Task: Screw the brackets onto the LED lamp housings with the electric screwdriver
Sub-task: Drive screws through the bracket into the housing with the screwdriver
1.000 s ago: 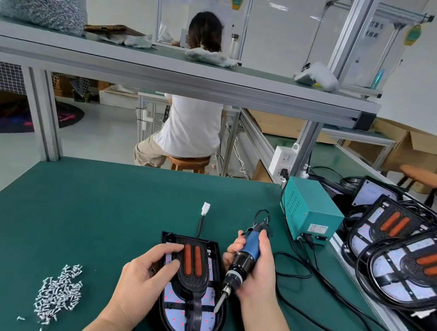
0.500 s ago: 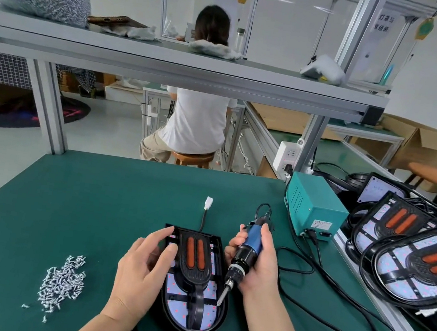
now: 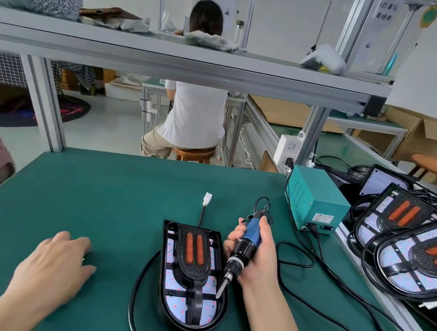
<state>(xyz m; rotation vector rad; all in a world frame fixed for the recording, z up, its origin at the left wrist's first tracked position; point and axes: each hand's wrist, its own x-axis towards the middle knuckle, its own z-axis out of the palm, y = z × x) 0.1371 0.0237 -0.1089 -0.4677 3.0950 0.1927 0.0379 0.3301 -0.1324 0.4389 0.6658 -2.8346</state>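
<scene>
A black LED lamp housing (image 3: 207, 319) lies on the green mat, its black bracket (image 3: 193, 249) with two orange strips on top. My right hand (image 3: 260, 259) grips the blue-and-black electric screwdriver (image 3: 251, 234) just right of the housing. The tool is tilted, with its bit tip over the housing's lower right part. My left hand (image 3: 55, 263) lies flat and blurred over the mat, well left of the housing, fingers relaxed. The screw pile is hidden beneath it.
A teal power box (image 3: 317, 200) stands at the back right with black cables (image 3: 336, 282) trailing across the mat. Several more lamp housings (image 3: 417, 268) are stacked along the right edge. A white connector (image 3: 207, 199) lies behind the housing. A shelf (image 3: 171, 56) spans overhead.
My left hand has let go of the housing's left side and swung left, covering the screw pile. The right hand and screwdriver stay beside the housing.
</scene>
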